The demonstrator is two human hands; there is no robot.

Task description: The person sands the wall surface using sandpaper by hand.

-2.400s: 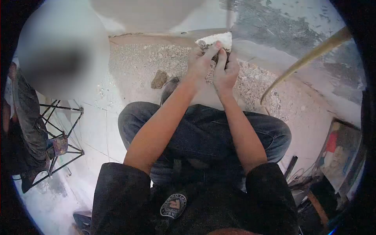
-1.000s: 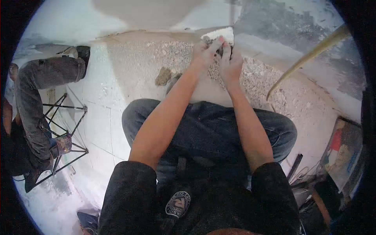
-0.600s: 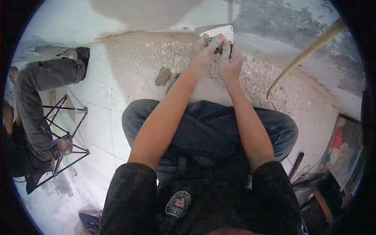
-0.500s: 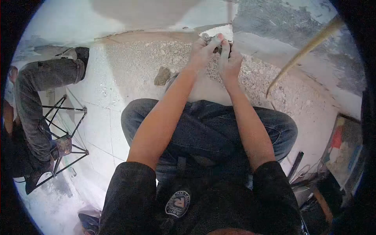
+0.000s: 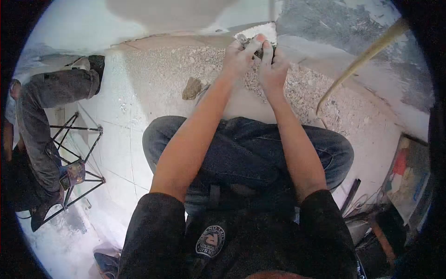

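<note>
Between my two hands is a piece with a white, rough-edged face and a dark underside, held at the foot of the wall. My left hand grips its left part, the thumb pressed on the white face. My right hand closes on its right part, with the thumb beside the left one. The fingers behind the piece are hidden. Below and around my hands the floor is covered with pale crumbled rubble. A brown stone lies to the left of my forearms.
At the left, another person's leg in dark trousers is beside a folding stool with black legs. A yellowish curved hose or rod reaches down at the right. A box with a red item and cables stands at the lower right.
The white piece and both my hands have moved slightly up against the wall. Since the earliest frame, a blurred round shape has left the upper left, where the other person's leg now shows.
</note>
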